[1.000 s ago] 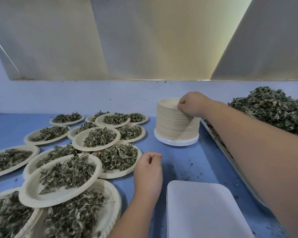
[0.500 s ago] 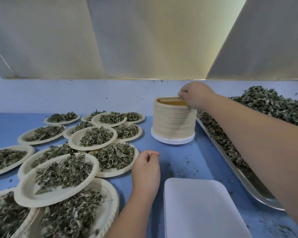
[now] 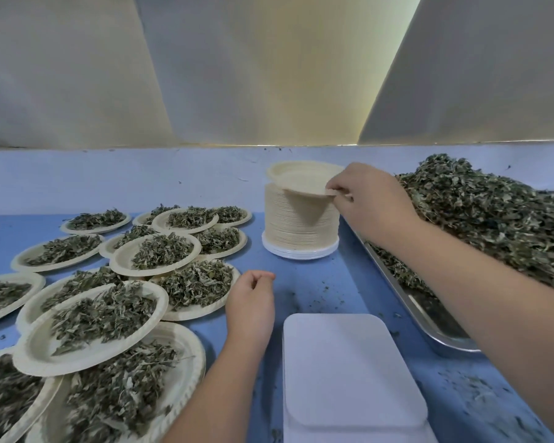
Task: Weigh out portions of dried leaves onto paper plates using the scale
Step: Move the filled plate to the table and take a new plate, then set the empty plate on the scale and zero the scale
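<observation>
My right hand (image 3: pixel 370 199) pinches the near rim of one empty paper plate (image 3: pixel 304 182) and holds it tilted just above the tall stack of paper plates (image 3: pixel 298 228) at the back of the blue table. A white scale (image 3: pixel 349 372) with a bare platform sits at the front centre. My left hand (image 3: pixel 250 306) rests loosely curled on the table, left of the scale, holding nothing. A heap of dried leaves (image 3: pixel 486 215) fills a metal tray (image 3: pixel 429 318) on the right.
Several paper plates heaped with dried leaves (image 3: pixel 103 314) cover the left half of the blue table (image 3: pixel 304 286), some overlapping each other. Leaf crumbs lie scattered between scale and tray. A pale wall rises behind the table.
My right hand has peeled the top plate off the stack and lifted it, tilted, above the pile. My left hand has stayed where it was.
</observation>
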`<state>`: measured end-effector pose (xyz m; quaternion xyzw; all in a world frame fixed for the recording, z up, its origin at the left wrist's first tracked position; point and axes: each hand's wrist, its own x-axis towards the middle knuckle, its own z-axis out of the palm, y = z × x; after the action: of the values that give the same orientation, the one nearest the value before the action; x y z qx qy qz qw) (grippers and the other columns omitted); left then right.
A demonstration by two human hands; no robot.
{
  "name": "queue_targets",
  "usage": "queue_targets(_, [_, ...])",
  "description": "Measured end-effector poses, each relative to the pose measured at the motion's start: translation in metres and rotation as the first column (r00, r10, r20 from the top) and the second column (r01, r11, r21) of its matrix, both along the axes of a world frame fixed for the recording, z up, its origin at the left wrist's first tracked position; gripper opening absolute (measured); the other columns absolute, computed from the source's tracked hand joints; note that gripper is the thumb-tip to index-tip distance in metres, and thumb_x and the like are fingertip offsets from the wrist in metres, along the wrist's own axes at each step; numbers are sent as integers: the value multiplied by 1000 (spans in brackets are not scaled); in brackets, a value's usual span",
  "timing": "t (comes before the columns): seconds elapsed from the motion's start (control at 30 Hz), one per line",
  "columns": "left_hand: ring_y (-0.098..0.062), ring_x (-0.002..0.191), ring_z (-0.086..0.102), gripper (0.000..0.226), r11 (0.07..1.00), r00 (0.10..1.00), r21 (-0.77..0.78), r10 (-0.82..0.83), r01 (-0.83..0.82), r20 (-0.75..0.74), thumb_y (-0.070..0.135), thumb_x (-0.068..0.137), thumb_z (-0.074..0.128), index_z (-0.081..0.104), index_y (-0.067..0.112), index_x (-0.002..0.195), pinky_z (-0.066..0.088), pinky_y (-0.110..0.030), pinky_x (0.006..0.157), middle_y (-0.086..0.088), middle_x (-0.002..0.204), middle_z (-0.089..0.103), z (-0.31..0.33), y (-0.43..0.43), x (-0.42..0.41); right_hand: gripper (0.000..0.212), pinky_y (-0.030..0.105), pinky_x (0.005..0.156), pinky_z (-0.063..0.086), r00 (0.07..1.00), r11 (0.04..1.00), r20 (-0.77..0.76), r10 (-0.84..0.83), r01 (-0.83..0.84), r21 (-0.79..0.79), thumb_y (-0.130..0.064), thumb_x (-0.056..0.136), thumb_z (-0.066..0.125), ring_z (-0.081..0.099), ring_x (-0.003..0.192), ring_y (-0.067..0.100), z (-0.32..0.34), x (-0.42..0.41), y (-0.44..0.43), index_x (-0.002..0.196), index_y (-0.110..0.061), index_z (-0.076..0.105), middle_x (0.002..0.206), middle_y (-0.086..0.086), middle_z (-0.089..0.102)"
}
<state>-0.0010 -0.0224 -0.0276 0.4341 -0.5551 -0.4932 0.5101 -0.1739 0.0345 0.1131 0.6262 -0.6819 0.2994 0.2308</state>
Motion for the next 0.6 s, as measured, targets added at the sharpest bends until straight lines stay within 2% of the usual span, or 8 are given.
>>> queue_targets(0.1, [-16, 65, 48, 20, 1000, 1000, 8, 1, -1, -2, 15, 89, 50, 67, 24, 83, 42, -34, 68, 7, 69, 55, 2, 0, 2, 17, 40, 72, 50, 993, 993, -14, 120, -120, -8, -14, 88, 56, 58, 84, 19, -27, 17, 48, 96, -20, 71, 91, -7, 56])
queue_targets(0.17, [-15, 57, 46, 18, 1000, 1000, 18, 16, -16, -1, 16, 89, 51, 64, 21, 77, 38, -29, 59, 6, 63, 55, 3, 2, 3, 15, 42, 64, 53, 985, 986, -46, 168, -168, 19, -14, 86, 60, 61, 77, 20, -44, 27, 81, 93, -18, 72, 89, -5, 59])
queue_targets(0.23, [-15, 55, 45, 19, 1000, 1000, 14, 26, -27, 10, 10, 88, 50, 60, 14, 73, 36, -25, 51, 4, 58, 54, 4, 2, 6, 15, 38, 54, 54, 978, 978, -52, 203, -200, 52, -16, 83, 61, 61, 69, 16, -58, 35, 111, 90, -18, 73, 90, -4, 64])
queue_targets(0.3, [-18, 65, 49, 14, 1000, 1000, 13, 12, -12, 11, 6, 88, 52, 60, 12, 78, 40, -26, 55, -1, 69, 58, 4, 3, 9, 14, 32, 50, 53, 971, 967, -38, 238, -233, 99, -16, 79, 62, 56, 62, 8, -67, 39, 134, 87, -19, 73, 88, -6, 65])
queue_targets(0.37, [-17, 66, 53, 12, 997, 997, 74, 16, -10, -76, 12, 88, 57, 62, 14, 77, 42, -29, 61, -1, 72, 61, 5, 5, 11, 13, 27, 49, 51, 961, 954, -42, 273, -264, 143, -15, 76, 64, 53, 60, 4, -75, 41, 151, 84, -20, 74, 87, -6, 65])
queue_targets(0.47, [-11, 47, 46, 14, 994, 995, 103, 46, -37, -89, 17, 90, 57, 63, 15, 76, 41, -25, 50, 5, 54, 53, 7, 4, 10, 15, 28, 49, 52, 951, 930, -59, 304, -283, 233, -16, 74, 65, 62, 64, 10, -83, 39, 167, 85, -21, 73, 87, -8, 65])
queue_targets(0.53, [-10, 42, 42, 13, 994, 992, 109, 31, -18, -118, 15, 91, 55, 63, 14, 80, 37, -21, 41, 3, 53, 49, 7, 3, 9, 16, 26, 51, 51, 941, 906, -59, 334, -303, 295, -18, 74, 66, 62, 66, 9, -84, 35, 174, 86, -24, 72, 88, -11, 64])
queue_targets(0.6, [-10, 43, 41, 12, 994, 992, 110, 24, -11, -120, 15, 90, 54, 63, 14, 82, 35, -22, 39, 4, 52, 49, 6, 2, 9, 14, 24, 52, 48, 935, 883, -50, 350, -312, 351, -24, 75, 64, 58, 65, 7, -83, 32, 181, 88, -27, 71, 89, -13, 61])
